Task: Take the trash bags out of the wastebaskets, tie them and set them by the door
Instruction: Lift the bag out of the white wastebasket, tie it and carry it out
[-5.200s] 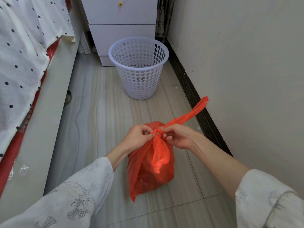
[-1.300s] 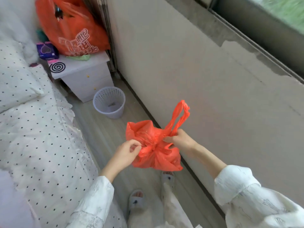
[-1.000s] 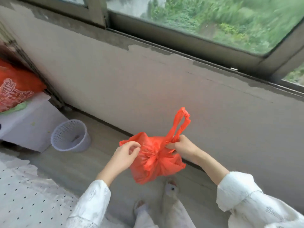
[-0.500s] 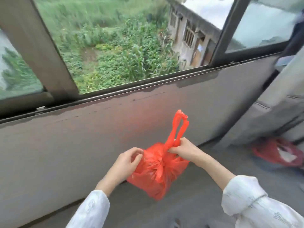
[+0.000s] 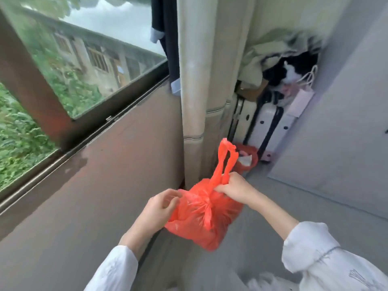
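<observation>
An orange trash bag (image 5: 201,219) hangs in the air in front of me, knotted at its top with two handle loops standing up. My right hand (image 5: 233,186) grips the bag at the base of those loops and carries it. At the bag's left edge, my left hand (image 5: 159,206) has its fingers curled and pinches the plastic. A second orange bag (image 5: 246,158) with white scraps in it sits on the floor ahead, by the suitcases. No wastebasket is in view.
A wall with a window (image 5: 63,76) runs along my left. A beige curtain (image 5: 199,80) hangs ahead. White suitcases (image 5: 268,124) topped with piled clothes (image 5: 279,59) stand in the corner. A grey panel (image 5: 346,122) rises on the right, with grey floor (image 5: 262,227) below.
I have stood up from the floor by the wastebasket and turned right past the window, carrying the knotted bag. The corner with suitcases and the second bag has come closer.
</observation>
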A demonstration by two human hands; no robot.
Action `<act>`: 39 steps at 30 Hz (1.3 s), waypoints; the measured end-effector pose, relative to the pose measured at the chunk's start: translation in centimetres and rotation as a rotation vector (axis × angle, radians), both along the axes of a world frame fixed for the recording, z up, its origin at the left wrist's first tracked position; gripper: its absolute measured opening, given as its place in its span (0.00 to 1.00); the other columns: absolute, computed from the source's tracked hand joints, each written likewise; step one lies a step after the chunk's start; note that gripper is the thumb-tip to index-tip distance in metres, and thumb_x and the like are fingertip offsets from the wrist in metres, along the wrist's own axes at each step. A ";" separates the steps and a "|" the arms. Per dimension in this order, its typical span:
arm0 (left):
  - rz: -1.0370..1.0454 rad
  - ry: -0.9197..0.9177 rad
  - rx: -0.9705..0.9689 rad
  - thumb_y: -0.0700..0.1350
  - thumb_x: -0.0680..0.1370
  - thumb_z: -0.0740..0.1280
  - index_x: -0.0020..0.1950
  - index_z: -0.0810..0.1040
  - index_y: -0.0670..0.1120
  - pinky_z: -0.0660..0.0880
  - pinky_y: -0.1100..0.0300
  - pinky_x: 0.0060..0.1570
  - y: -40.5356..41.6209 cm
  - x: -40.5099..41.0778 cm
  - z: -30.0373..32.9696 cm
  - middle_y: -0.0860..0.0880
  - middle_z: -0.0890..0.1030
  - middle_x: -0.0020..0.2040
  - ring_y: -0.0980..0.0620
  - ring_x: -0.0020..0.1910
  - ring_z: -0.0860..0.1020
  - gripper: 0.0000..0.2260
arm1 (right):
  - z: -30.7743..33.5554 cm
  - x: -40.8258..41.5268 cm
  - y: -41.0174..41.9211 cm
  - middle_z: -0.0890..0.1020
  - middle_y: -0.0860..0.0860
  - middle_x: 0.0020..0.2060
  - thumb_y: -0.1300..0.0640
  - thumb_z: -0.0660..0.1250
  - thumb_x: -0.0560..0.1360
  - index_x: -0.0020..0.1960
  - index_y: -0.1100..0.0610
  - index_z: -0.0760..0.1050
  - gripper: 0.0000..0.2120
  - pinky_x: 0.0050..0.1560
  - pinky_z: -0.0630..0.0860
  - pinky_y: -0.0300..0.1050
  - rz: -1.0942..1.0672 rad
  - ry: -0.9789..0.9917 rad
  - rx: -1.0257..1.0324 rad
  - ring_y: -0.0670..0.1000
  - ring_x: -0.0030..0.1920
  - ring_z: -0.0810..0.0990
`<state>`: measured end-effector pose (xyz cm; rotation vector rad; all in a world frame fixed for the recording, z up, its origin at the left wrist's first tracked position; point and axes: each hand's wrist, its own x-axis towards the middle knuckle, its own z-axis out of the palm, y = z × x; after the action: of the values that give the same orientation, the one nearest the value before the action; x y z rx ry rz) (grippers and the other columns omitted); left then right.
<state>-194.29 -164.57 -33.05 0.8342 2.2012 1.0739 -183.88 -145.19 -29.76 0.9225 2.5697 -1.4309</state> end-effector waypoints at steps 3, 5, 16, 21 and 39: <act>-0.160 0.014 -0.008 0.45 0.77 0.60 0.44 0.74 0.61 0.70 0.73 0.37 8.0 -2.6 -0.3 0.58 0.80 0.42 0.60 0.43 0.78 0.10 | 0.4 0.8 6.3 0.77 0.51 0.33 0.65 0.65 0.71 0.38 0.63 0.77 0.04 0.38 0.70 0.37 -0.170 0.038 0.023 0.49 0.37 0.73; -0.278 0.039 -0.004 0.45 0.77 0.59 0.45 0.75 0.59 0.72 0.68 0.43 13.6 -4.1 -0.3 0.57 0.81 0.44 0.56 0.45 0.79 0.09 | 0.5 1.4 10.2 0.77 0.54 0.37 0.67 0.64 0.71 0.41 0.65 0.77 0.04 0.34 0.68 0.30 -0.280 0.063 0.016 0.49 0.40 0.73; -0.871 0.106 0.048 0.41 0.78 0.61 0.46 0.76 0.55 0.75 0.54 0.51 43.0 -1.9 1.0 0.47 0.82 0.45 0.46 0.47 0.80 0.09 | 0.3 11.2 28.5 0.82 0.54 0.45 0.64 0.66 0.72 0.49 0.64 0.81 0.08 0.45 0.68 0.38 -0.964 0.115 0.058 0.47 0.47 0.76; -1.028 0.077 0.056 0.42 0.77 0.62 0.50 0.78 0.51 0.75 0.59 0.50 55.3 5.3 0.1 0.48 0.83 0.45 0.49 0.47 0.81 0.07 | 0.4 18.5 37.1 0.82 0.54 0.42 0.66 0.66 0.71 0.41 0.59 0.81 0.06 0.45 0.71 0.41 -1.148 0.133 0.076 0.48 0.45 0.76; -1.451 0.065 0.060 0.40 0.77 0.61 0.48 0.76 0.50 0.71 0.73 0.43 97.1 43.8 1.1 0.50 0.79 0.45 0.50 0.44 0.79 0.07 | -0.1 55.7 67.7 0.81 0.61 0.37 0.63 0.68 0.70 0.42 0.67 0.80 0.07 0.49 0.75 0.58 -1.608 0.101 0.050 0.54 0.39 0.77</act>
<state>-150.54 -67.43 -31.90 1.9751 1.0024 0.3239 -128.20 -77.47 -29.88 3.2631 1.5482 -1.3994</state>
